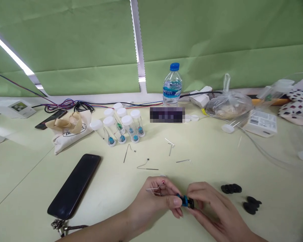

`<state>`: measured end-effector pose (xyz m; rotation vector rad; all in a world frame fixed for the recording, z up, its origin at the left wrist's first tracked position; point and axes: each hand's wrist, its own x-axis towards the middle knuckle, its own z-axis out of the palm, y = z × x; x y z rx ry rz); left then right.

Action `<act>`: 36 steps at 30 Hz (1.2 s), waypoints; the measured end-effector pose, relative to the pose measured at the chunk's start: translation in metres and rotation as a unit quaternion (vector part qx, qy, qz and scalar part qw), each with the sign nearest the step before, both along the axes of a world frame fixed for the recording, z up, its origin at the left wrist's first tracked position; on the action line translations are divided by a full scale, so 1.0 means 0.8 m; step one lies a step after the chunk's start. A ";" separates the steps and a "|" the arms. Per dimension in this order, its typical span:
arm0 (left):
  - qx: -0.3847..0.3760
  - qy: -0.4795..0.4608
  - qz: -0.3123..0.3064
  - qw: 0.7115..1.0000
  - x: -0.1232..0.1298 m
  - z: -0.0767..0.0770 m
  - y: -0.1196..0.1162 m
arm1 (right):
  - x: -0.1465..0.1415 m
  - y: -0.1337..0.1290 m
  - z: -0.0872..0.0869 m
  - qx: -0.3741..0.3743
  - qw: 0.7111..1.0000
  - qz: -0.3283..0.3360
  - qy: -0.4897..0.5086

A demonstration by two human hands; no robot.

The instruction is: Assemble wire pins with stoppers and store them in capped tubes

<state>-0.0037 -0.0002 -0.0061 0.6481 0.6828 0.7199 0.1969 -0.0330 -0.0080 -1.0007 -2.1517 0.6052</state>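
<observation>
My left hand (158,200) is closed, thumb and fingers pinching a small blue metal part (184,201) with a black round end (191,203). A thin bent wire (153,189) with a small red-rimmed tip also lies across the fingers of that hand. Closed around the black end from the other side are the fingertips of my right hand (214,205); they partly hide the piece. Beyond my hands, two bent wires with small dark tips (148,167) (127,153) lie on the table. Several L-shaped hex keys (183,161) are near them. Black rounded pieces (231,188) sit right of my right hand.
Clear tubes with white caps (127,120) stand behind the wires. A phone (74,186) and a cloth pouch (72,129) are on the left. At the back are a water bottle (172,85), cables (65,106), a plastic bag (229,104) and a white box (261,123).
</observation>
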 end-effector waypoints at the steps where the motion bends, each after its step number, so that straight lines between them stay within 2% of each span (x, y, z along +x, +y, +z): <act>1: 0.000 0.000 -0.001 1.000 0.000 0.001 0.000 | 0.000 0.000 0.001 -0.002 1.000 0.000 -0.002; 6: -0.008 -0.006 -0.011 1.000 0.002 0.004 0.000 | 0.001 0.000 0.007 -0.027 0.999 0.015 -0.009; 13: -0.006 -0.010 0.001 1.000 0.001 0.002 0.000 | 0.003 0.001 -0.009 0.043 0.999 0.000 0.011; 19: -0.002 -0.013 -0.007 1.000 0.001 0.000 -0.004 | 0.003 0.002 0.000 -0.033 0.999 0.029 -0.003; 25: 0.001 -0.002 -0.006 1.000 0.000 0.001 -0.002 | 0.003 0.000 -0.009 0.034 0.999 0.015 0.016; 31: -0.006 -0.010 -0.013 1.000 0.002 0.002 -0.002 | 0.003 0.002 0.001 -0.033 0.999 0.038 0.008; 36: 0.003 -0.008 -0.002 1.000 -0.001 0.000 0.000 | 0.003 0.001 -0.010 0.022 0.999 0.012 0.027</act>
